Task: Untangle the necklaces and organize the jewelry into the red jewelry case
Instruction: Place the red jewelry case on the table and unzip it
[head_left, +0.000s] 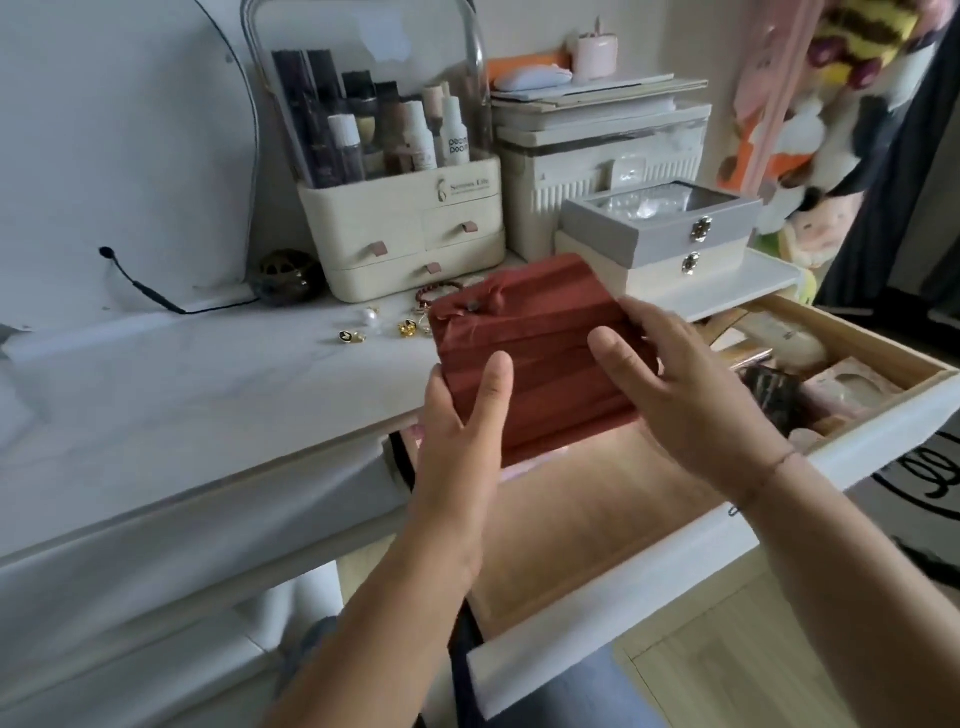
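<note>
One red jewelry case (530, 338), closed with its snap showing, is held tilted in the air over the front edge of the white table (208, 389) and the one open drawer (597, 519). Two hands hold it: the left hand (462, 415) grips the near left corner, thumb laid on top, and the right hand (675, 395) clasps the right edge, thumb on top and fingers curled behind. Just beyond it on the table lie one pearl piece (370, 315), one black-and-gold earring (347, 336), one gold piece (408, 328) and one red bead bracelet (441, 288), with two stacked clasp boxes (660, 244) to the right.
</note>
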